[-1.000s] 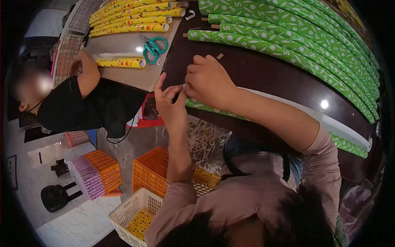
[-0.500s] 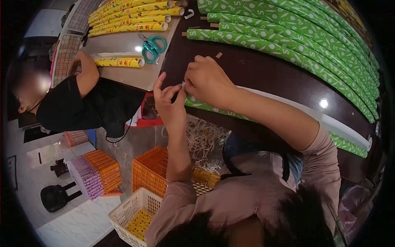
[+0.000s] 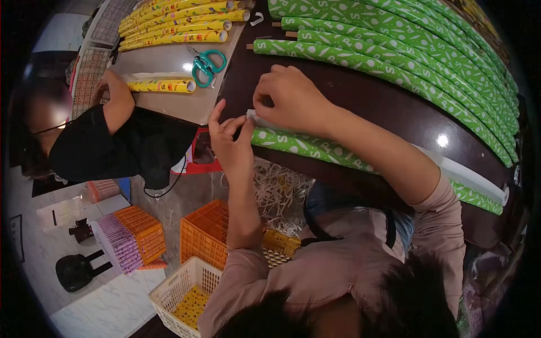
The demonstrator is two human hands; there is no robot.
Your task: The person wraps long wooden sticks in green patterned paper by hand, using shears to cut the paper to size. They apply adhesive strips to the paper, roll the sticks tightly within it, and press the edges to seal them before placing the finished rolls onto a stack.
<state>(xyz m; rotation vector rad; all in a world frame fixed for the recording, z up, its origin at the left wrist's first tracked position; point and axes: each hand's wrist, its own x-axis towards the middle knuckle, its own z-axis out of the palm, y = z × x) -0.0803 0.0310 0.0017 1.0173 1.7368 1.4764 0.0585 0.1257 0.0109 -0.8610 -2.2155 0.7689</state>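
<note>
A green patterned roll (image 3: 315, 147) with a white edge (image 3: 473, 179) lies along the table's near side. At its left end my left hand (image 3: 233, 141) pinches the end of the white edge between thumb and a finger, with the index finger raised. My right hand (image 3: 290, 98) is curled just above the roll, thumb and fingers drawn together near that end; what it holds, if anything, is hidden. Several more green rolls (image 3: 394, 70) lie side by side farther back.
Yellow rolls (image 3: 174, 38) and teal scissors (image 3: 208, 67) lie at the back left. A person in black (image 3: 121, 141) is at the left. Below the table stand an orange crate (image 3: 204, 231), a white basket (image 3: 163, 301) and a heap of paper strips (image 3: 279, 188).
My right hand has lifted slightly up and away from my left hand, so more of the roll's white end shows. My left hand has barely moved.
</note>
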